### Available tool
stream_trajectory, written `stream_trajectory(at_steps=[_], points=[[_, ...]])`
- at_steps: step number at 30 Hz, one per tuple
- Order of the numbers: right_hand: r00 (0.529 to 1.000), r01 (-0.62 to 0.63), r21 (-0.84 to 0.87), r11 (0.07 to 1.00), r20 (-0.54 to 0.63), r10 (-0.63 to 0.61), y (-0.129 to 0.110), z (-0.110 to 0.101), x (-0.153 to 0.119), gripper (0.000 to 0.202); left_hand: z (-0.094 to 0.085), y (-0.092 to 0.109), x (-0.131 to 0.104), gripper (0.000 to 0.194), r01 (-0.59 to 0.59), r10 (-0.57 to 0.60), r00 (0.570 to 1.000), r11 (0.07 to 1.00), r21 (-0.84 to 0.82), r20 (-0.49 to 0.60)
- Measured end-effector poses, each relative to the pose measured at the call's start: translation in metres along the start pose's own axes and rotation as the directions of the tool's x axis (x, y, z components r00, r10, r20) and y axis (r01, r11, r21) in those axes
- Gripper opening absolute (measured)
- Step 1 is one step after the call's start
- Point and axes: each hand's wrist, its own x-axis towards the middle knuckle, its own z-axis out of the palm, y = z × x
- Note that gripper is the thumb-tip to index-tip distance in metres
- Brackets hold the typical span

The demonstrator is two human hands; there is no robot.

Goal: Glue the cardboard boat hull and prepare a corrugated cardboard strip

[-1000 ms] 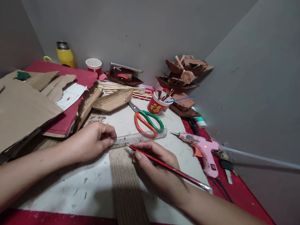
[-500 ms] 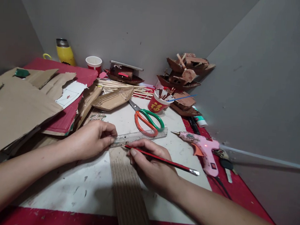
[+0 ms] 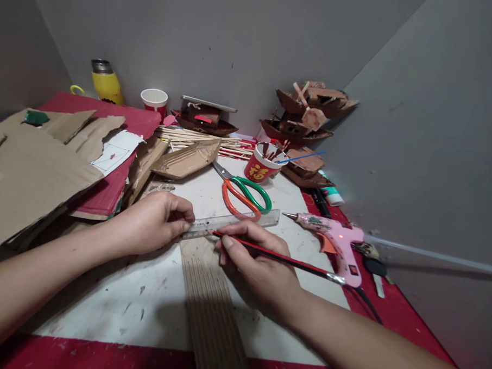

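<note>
My left hand (image 3: 162,224) is closed on the left end of a clear ruler (image 3: 244,220), pinching it with thumb and fingers. The ruler lies across the far end of a brown corrugated cardboard strip (image 3: 208,291). Between the thumb and fingers of my right hand (image 3: 263,261) is a red and black pencil (image 3: 283,259), tilted, its point at the ruler's near edge above the strip. Scissors (image 3: 245,192) with one orange and one green handle lie just beyond the ruler, which overlaps the orange handle.
Cardboard sheets (image 3: 34,170) are piled at the left. Behind the scissors sit a cardboard boat hull (image 3: 185,160), thin sticks (image 3: 207,139) and a red paper cup (image 3: 263,166). Brown model boats (image 3: 301,127) stand by the wall. A pink glue gun (image 3: 341,243) lies at the right.
The pencil and my right hand have shifted slightly to the right along the ruler. My left hand stays on the ruler's end. The whole view has moved a little.
</note>
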Motion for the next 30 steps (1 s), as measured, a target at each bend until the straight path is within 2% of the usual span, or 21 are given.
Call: stream_trajectory(at_steps=[3, 7, 17, 22, 30], points=[[0.999, -0.008, -0.068, 0.998, 0.042, 0.011, 0.001, 0.003, 0.001, 0.009, -0.001, 0.001, 0.0, 0.013, -0.001, 0.001, 1.0, 1.0, 0.015, 0.002], [0.996, -0.02, -0.062, 0.998, 0.08, 0.025, -0.001, 0.007, 0.004, 0.009, -0.002, 0.004, 0.0, 0.013, 0.008, -0.008, 1.0, 1.0, 0.024, -0.003], [0.988, 0.141, -0.319, 0.937, 0.107, -0.112, -0.008, 0.006, 0.006, 0.013, -0.001, 0.004, 0.0, 0.013, 0.027, -0.026, 1.0, 0.999, 0.02, -0.012], [0.978, 0.201, -0.339, 0.919, 0.125, -0.167, -0.009, 0.006, 0.005, 0.014, -0.001, 0.004, -0.001, 0.014, 0.024, -0.023, 1.0, 0.999, 0.029, -0.02], [0.976, 0.209, -0.358, 0.91, 0.13, -0.173, -0.009, 0.007, 0.005, 0.014, -0.001, 0.006, -0.002, 0.014, 0.016, -0.014, 0.999, 0.998, 0.066, -0.032]])
